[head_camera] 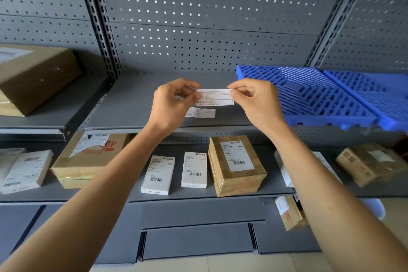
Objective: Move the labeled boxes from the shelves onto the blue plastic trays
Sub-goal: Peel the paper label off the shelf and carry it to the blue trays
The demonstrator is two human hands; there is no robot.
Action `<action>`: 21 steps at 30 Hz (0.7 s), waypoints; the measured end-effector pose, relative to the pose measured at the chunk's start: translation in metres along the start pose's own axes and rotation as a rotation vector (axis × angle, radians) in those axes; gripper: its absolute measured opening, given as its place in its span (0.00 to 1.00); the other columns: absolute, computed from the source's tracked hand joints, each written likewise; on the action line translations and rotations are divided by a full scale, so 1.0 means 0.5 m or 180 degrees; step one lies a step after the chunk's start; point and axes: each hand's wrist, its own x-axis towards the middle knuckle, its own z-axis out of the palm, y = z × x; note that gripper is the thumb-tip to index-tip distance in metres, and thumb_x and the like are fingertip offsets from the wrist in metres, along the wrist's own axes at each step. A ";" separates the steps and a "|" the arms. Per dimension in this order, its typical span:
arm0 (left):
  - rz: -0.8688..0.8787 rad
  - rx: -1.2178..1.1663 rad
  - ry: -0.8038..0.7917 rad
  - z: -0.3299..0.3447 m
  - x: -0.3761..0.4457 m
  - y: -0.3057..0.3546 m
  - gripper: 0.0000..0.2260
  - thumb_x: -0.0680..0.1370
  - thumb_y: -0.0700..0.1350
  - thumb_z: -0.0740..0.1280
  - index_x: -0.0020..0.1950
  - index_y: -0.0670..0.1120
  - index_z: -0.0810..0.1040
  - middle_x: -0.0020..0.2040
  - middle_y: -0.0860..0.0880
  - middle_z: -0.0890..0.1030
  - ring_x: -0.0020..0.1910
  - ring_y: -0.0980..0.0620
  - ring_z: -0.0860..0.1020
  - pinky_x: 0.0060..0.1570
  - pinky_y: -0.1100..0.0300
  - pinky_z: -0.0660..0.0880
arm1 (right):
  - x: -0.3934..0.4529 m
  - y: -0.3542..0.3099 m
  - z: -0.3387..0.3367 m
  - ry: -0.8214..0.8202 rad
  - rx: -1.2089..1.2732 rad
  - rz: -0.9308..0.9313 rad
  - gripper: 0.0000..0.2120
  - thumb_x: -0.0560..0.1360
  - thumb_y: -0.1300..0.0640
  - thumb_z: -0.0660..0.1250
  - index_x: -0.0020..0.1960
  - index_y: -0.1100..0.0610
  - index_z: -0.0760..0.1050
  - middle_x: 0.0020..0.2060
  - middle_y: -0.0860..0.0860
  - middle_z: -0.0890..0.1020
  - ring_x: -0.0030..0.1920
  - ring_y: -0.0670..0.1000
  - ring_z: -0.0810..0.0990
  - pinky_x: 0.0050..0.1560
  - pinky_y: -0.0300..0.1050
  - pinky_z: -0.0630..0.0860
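Fingers of my left hand point(174, 104) and right hand point(254, 99) pinch the two ends of a printed label slip point(215, 97), held above the upper shelf point(132, 104); a second slip point(200, 113) lies below it. Labeled boxes (like the taped brown one point(237, 165)) sit on the lower shelf, blue plastic trays point(309, 95) bare. Pulling too hard could tear the slip, or I could match it wrongly.

my one head camera looks forward, close up at the grey shelves point(136, 104), both my forearms reaching in from below.
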 end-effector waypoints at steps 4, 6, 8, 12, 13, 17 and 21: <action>0.0053 -0.0088 -0.0119 0.029 0.010 0.019 0.05 0.78 0.43 0.74 0.53 0.49 0.84 0.43 0.52 0.86 0.42 0.55 0.83 0.47 0.60 0.80 | -0.019 0.011 -0.037 0.0146 0.0012 0.0055 0.08 0.76 0.63 0.71 0.53 0.55 0.85 0.43 0.43 0.85 0.46 0.38 0.84 0.48 0.34 0.80; 0.0069 -0.0172 -0.0186 0.054 0.015 0.035 0.04 0.78 0.41 0.74 0.51 0.49 0.84 0.42 0.52 0.85 0.41 0.56 0.82 0.45 0.63 0.79 | -0.027 0.023 -0.063 0.0204 0.0043 0.0125 0.08 0.76 0.64 0.70 0.52 0.56 0.85 0.44 0.44 0.86 0.46 0.38 0.84 0.48 0.33 0.79; 0.0092 -0.0230 -0.0269 0.087 0.020 0.054 0.05 0.78 0.40 0.73 0.49 0.49 0.84 0.42 0.53 0.85 0.41 0.57 0.81 0.43 0.64 0.78 | -0.032 0.041 -0.093 0.0252 0.0014 0.0187 0.09 0.76 0.65 0.69 0.51 0.56 0.85 0.43 0.42 0.85 0.46 0.38 0.83 0.47 0.32 0.78; 0.0214 -0.0177 -0.0390 0.166 0.029 0.086 0.05 0.77 0.40 0.73 0.48 0.50 0.84 0.43 0.54 0.85 0.40 0.60 0.81 0.43 0.65 0.77 | -0.036 0.090 -0.163 0.0327 -0.0012 0.0270 0.09 0.77 0.64 0.69 0.52 0.55 0.85 0.45 0.43 0.86 0.47 0.37 0.83 0.49 0.29 0.76; 0.0242 -0.0158 -0.0403 0.186 0.033 0.092 0.05 0.77 0.40 0.74 0.48 0.50 0.84 0.44 0.53 0.85 0.40 0.59 0.81 0.43 0.65 0.77 | -0.037 0.104 -0.181 0.0328 -0.0024 0.0261 0.09 0.77 0.64 0.69 0.52 0.55 0.85 0.45 0.42 0.86 0.47 0.37 0.83 0.49 0.29 0.76; 0.0190 -0.0043 -0.0397 0.268 0.049 0.116 0.04 0.77 0.40 0.74 0.50 0.49 0.84 0.43 0.53 0.85 0.41 0.57 0.82 0.45 0.63 0.78 | -0.029 0.161 -0.257 0.0287 -0.0064 0.0215 0.08 0.78 0.63 0.69 0.52 0.54 0.85 0.45 0.41 0.85 0.47 0.37 0.83 0.51 0.31 0.77; 0.0175 0.0181 -0.0450 0.354 0.066 0.155 0.05 0.77 0.40 0.74 0.51 0.49 0.85 0.40 0.55 0.85 0.39 0.60 0.81 0.43 0.69 0.74 | -0.015 0.220 -0.329 0.0332 -0.0034 0.0183 0.09 0.77 0.64 0.69 0.52 0.55 0.85 0.44 0.43 0.86 0.46 0.39 0.84 0.51 0.35 0.79</action>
